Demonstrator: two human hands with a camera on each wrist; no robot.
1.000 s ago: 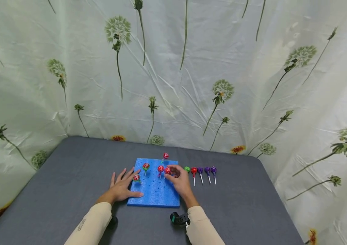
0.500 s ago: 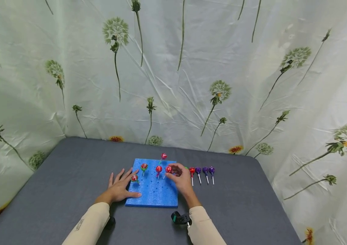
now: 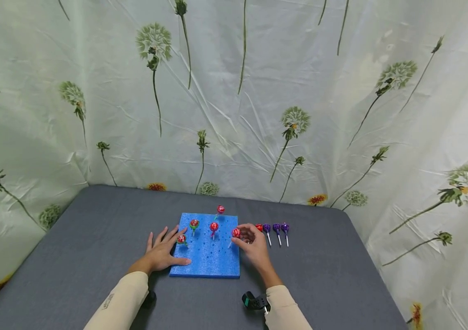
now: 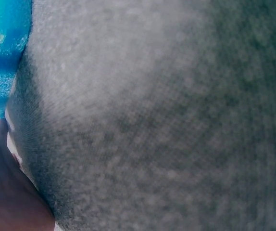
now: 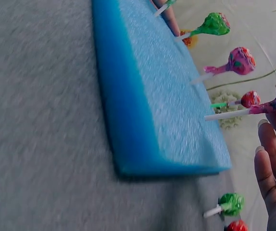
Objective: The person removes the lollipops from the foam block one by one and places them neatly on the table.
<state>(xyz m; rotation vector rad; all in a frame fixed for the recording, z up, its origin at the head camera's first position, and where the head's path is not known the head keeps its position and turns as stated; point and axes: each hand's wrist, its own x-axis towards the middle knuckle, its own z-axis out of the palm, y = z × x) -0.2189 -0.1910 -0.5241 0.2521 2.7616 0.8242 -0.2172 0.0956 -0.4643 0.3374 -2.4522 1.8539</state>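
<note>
My right hand (image 3: pixel 254 246) pinches a red-wrapped lollipop (image 3: pixel 236 233) over the right side of a blue foam board (image 3: pixel 213 266). In the right wrist view its white stick (image 5: pixel 229 115) shows down to the tip, tilted over the board. My left hand (image 3: pixel 159 255) rests on the board's left edge with its fingers spread. Several other lollipops stand in the board: a red and green one (image 3: pixel 194 224), another near my left fingers (image 3: pixel 181 239), a red and pink one (image 3: pixel 214 227) and one at the back (image 3: pixel 220 209). Small holes dot the board.
To the right of the board lies a row of lollipops on the grey table (image 3: pixel 320 266): a green one (image 5: pixel 232 204), a red one (image 3: pixel 259 227) partly behind my right hand, and purple ones (image 3: pixel 276 228). A flowered curtain (image 3: pixel 234 114) hangs behind.
My right hand has moved to the right with the lollipop, away from the red and pink one beside it. My left hand has stayed on the board. The head view shifted slightly.
</note>
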